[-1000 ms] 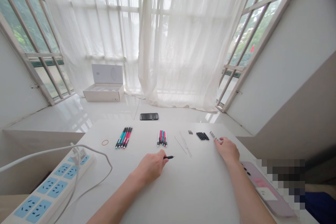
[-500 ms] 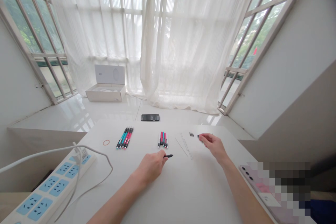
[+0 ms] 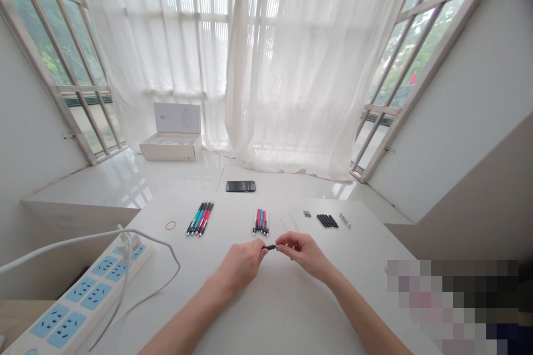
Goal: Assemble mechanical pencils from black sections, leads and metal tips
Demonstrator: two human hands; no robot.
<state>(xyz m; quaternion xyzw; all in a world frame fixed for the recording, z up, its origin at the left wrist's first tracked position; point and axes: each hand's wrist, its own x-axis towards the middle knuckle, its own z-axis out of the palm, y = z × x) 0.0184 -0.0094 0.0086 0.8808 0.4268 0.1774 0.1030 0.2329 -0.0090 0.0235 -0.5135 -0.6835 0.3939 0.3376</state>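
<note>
My left hand point(image 3: 249, 258) is closed around a slim black pen part point(image 3: 268, 247), which points to the right. My right hand point(image 3: 300, 251) meets it from the other side, thumb and fingertips pinched at the part's front end. A small silvery bit shows there; whether it is a separate piece is hidden by the fingers. Just beyond the hands lie a short row of pink, teal and clear pen barrels point(image 3: 260, 222) and some thin refills point(image 3: 293, 222), partly behind my right hand. Farther right are tiny dark springs or similar pieces point(image 3: 307, 214), several black grips point(image 3: 327, 221) and small grey tips point(image 3: 345, 221).
Several assembled-looking pens point(image 3: 200, 218) lie at the left by a rubber band point(image 3: 170, 226). A black phone point(image 3: 240, 186) and an open white box point(image 3: 170, 147) are at the back. A power strip point(image 3: 79, 299) with a white cable point(image 3: 175, 252) occupies the left edge.
My right hand has moved left from the small parts to the front end of the black pen part, uncovering the black grips and grey tips. My left hand stays nearly in place.
</note>
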